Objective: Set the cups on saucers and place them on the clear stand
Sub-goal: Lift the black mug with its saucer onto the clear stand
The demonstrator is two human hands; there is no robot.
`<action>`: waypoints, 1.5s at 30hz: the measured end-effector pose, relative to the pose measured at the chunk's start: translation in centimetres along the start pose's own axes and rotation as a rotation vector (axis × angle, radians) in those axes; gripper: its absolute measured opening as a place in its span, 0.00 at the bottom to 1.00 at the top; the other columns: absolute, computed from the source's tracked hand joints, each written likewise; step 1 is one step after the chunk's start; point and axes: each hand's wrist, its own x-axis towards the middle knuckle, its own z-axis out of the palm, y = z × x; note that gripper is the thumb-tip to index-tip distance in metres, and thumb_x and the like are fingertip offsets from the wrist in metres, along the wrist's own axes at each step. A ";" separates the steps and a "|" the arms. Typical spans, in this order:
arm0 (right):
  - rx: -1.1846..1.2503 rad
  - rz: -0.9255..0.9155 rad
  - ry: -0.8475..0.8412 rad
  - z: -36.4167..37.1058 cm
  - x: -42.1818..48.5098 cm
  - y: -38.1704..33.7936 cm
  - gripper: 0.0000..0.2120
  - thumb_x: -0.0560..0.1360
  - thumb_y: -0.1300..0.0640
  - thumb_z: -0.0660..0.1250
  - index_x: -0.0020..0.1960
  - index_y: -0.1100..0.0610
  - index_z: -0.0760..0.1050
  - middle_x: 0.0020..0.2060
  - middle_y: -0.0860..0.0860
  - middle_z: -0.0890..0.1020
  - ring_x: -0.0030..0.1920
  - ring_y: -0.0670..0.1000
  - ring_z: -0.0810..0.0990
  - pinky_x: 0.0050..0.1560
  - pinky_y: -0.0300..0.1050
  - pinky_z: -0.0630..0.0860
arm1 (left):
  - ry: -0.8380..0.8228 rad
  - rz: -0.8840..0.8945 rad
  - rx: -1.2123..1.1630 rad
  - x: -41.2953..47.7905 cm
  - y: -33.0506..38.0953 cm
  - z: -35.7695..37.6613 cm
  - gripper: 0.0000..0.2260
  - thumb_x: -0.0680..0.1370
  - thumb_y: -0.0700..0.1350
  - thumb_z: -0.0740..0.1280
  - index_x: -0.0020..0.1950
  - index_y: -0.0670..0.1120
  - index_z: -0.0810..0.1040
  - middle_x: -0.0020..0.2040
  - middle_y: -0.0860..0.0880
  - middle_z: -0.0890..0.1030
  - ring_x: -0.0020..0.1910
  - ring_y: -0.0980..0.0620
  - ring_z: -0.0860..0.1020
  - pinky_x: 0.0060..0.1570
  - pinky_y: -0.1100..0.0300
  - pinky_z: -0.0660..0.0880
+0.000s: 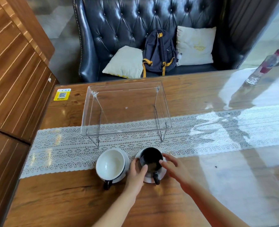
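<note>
Both hands, left hand and right hand, grip loose and released, flank black cup on saucer, near clear stand; white cup left.

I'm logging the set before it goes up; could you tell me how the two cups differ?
The left cup is white inside; the right cup is black inside. The left cup stands untouched, while the left hand and right hand flank the right cup. Both sit on white saucers, with dark handles toward the person.
</note>
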 end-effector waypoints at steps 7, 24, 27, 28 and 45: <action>0.002 -0.067 0.004 -1.7 -4.4 -1.7 0.13 0.71 0.49 0.72 0.52 0.34 0.79 0.49 0.36 0.84 0.52 0.39 0.82 0.50 0.43 0.80 | 0.103 0.146 0.026 -6.0 1.8 0.4 0.22 0.75 0.48 0.66 0.67 0.55 0.65 0.63 0.51 0.66 0.66 0.47 0.69 0.65 0.44 0.68; -0.225 -0.345 0.002 -3.8 2.8 -15.5 0.23 0.76 0.46 0.63 0.68 0.53 0.72 0.58 0.55 0.82 0.53 0.51 0.83 0.50 0.47 0.81 | -0.132 0.425 0.317 1.5 16.4 -3.7 0.21 0.76 0.50 0.63 0.69 0.58 0.64 0.57 0.62 0.71 0.53 0.62 0.72 0.47 0.60 0.70; -0.344 -0.344 -0.016 -3.2 4.0 -15.7 0.24 0.78 0.46 0.60 0.70 0.54 0.69 0.60 0.57 0.81 0.54 0.54 0.83 0.47 0.47 0.81 | -0.078 0.415 0.378 3.5 16.6 -4.9 0.19 0.77 0.50 0.62 0.67 0.59 0.68 0.52 0.61 0.74 0.53 0.59 0.74 0.45 0.60 0.69; -0.393 -0.349 -0.015 -3.1 4.2 -15.8 0.24 0.78 0.45 0.59 0.71 0.53 0.69 0.60 0.57 0.81 0.54 0.54 0.82 0.46 0.47 0.81 | -0.069 0.415 0.388 4.0 16.6 -5.2 0.18 0.77 0.50 0.62 0.66 0.59 0.69 0.51 0.61 0.75 0.52 0.58 0.74 0.45 0.60 0.69; -0.898 -0.415 -0.041 -3.0 5.7 -17.2 0.25 0.77 0.40 0.55 0.70 0.48 0.68 0.59 0.55 0.82 0.56 0.56 0.81 0.57 0.57 0.77 | 0.153 0.493 0.786 6.1 14.1 -5.5 0.29 0.65 0.61 0.71 0.64 0.58 0.70 0.53 0.54 0.75 0.59 0.49 0.69 0.56 0.49 0.69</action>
